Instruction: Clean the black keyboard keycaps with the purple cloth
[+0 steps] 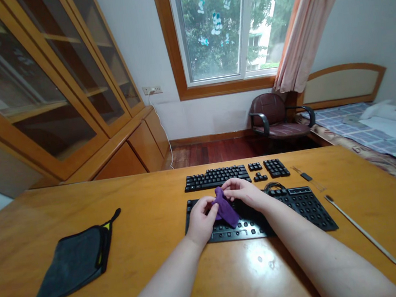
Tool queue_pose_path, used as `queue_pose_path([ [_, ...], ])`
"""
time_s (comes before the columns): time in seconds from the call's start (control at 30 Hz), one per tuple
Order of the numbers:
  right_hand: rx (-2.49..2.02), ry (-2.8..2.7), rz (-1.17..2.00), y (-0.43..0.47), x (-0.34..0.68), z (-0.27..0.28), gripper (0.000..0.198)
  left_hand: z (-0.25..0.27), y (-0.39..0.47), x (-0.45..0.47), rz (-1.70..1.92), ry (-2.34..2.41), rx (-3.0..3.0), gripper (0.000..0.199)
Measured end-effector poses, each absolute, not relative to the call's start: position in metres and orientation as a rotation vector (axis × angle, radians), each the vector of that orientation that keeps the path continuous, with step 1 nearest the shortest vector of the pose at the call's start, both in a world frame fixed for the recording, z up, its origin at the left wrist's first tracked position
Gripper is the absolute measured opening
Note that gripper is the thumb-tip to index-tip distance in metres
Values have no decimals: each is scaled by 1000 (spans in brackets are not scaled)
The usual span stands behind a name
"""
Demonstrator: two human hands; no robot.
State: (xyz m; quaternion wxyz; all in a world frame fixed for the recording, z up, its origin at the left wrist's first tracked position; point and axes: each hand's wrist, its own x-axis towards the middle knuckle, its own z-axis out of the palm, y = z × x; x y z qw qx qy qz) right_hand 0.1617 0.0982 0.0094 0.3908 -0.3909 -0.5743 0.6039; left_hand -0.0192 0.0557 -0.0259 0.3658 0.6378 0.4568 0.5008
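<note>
A small purple cloth (227,211) is pinched between both hands, above a black keyboard base (293,209) whose keycaps are off. My left hand (203,218) grips the cloth's left side with thumb and fingertips. My right hand (243,192) holds its upper right edge, fingers closed. Part of the base lies hidden under the hands and cloth. Behind it, the loose black keycaps (219,177) are laid out in keyboard order, with the number-pad keycaps (276,168) grouped at the right.
On the left of the wooden table (146,282) lies a folded dark grey cloth (76,254). To the right are a thin brush (362,229) and a wire keycap puller (307,177). Beyond the far edge stands an office chair (274,114).
</note>
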Motion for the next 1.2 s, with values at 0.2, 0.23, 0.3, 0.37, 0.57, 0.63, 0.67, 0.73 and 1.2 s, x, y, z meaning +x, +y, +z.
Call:
queue_pose_path([
  [0.2, -977, -1412, 1580, 97, 164, 8, 14, -26, 55, -20, 1252, 1183, 1604, 15],
  [0.23, -941, -1335, 1601, 96, 164, 8, 12, -25, 55, -19, 1248, 1181, 1600, 16],
  [0.3, -865, -1181, 1651, 95, 165, 11, 13, -25, 55, -18, 1246, 1164, 1590, 19],
  [0.37, -822, -1089, 1687, 94, 167, 13, 15, -24, 54, -17, 1285, 1161, 1559, 23],
  [0.57, -842, -930, 1800, 99, 170, 5, 15, -16, 55, -22, 1432, 1376, 1488, 23],
  [0.63, -812, -936, 1804, 100, 168, 0, 15, -10, 58, -27, 1425, 1492, 1511, 23],
  [0.67, -791, -953, 1808, 100, 167, -2, 15, -7, 61, -30, 1416, 1546, 1526, 24],
  [0.73, -748, -980, 1829, 100, 167, -5, 15, -2, 72, -35, 1382, 1629, 1555, 25],
  [1.2, -732, -953, 1836, 102, 168, -13, 11, -2, 232, -57, 498, 1813, 2011, 25],
])
